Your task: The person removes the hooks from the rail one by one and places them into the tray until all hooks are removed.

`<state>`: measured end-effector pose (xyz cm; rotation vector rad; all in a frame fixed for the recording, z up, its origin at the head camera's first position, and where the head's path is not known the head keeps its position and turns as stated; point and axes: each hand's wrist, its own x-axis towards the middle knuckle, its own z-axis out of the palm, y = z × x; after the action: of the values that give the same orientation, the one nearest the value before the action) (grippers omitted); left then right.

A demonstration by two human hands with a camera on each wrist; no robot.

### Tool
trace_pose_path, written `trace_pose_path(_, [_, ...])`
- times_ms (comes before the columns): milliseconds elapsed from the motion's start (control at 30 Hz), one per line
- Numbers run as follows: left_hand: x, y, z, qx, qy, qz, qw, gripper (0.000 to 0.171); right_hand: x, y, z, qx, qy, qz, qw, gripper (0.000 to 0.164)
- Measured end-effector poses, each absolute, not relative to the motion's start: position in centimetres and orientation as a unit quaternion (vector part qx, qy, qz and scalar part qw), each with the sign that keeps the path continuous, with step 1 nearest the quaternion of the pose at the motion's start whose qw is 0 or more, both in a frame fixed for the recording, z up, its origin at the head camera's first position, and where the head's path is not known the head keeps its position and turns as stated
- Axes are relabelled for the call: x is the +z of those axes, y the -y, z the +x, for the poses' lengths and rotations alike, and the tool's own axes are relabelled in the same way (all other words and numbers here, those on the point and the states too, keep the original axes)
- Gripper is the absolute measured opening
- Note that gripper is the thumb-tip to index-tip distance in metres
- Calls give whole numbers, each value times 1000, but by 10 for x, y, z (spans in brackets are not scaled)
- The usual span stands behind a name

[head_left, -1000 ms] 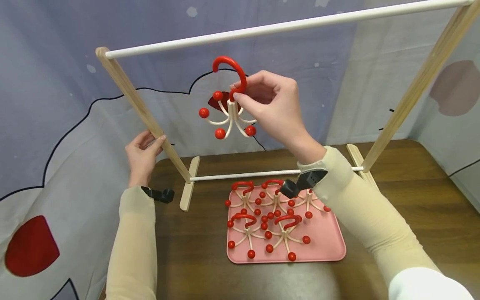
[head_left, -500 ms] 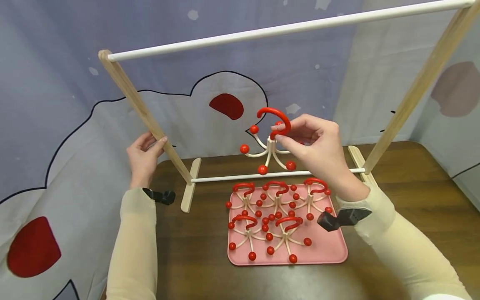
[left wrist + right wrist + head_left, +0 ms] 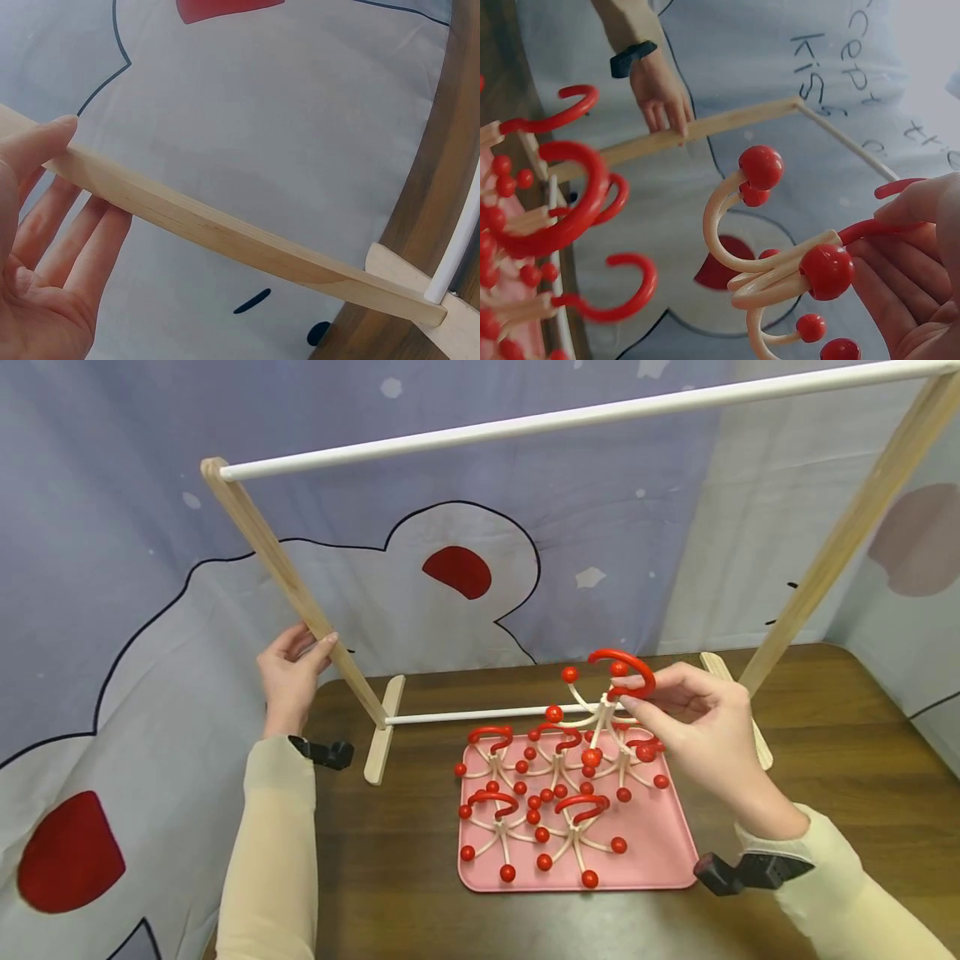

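Observation:
My left hand holds the rack's left wooden post partway up. In the left wrist view the thumb lies on one side of the post and the fingers on the other. My right hand pinches the red hook of a multi-armed hanger, which has cream curved arms tipped with red balls. This hanger is upright, in front of the rack's lower bar and over the tray's back right part in the head view. Up close, the right wrist view shows the hanger, its hook partly hidden by the fingers.
A pink tray on the brown table bears several similar hangers. Behind it stands the rack, with a white top bar, a low white bar and a right post. A patterned curtain hangs behind.
My right hand has carried the hanger down and to the right, from just below the top bar to above the tray. The left hand stays on the post.

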<state>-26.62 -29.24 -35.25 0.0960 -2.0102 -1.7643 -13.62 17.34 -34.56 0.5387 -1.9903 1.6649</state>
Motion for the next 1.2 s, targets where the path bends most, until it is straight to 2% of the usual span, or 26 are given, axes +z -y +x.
trace_pose_path(367, [-352, 290, -266, -635, 737, 29, 229, 48, -373, -215, -108, 604, 750, 158, 218, 21])
trace_pose_path(733, [-353, 291, -266, -634, 738, 26, 232, 47, -407, -245, -91, 645, 723, 229, 94, 27])
trace_pose_path(967, [-353, 291, -265, -636, 735, 25, 235, 46, -436, -247, -86, 653, 712, 246, 74, 33])
trace_pose_path(1200, [-353, 291, -265, -642, 728, 24, 240, 42, -453, -245, -85, 668, 705, 234, 45, 31])
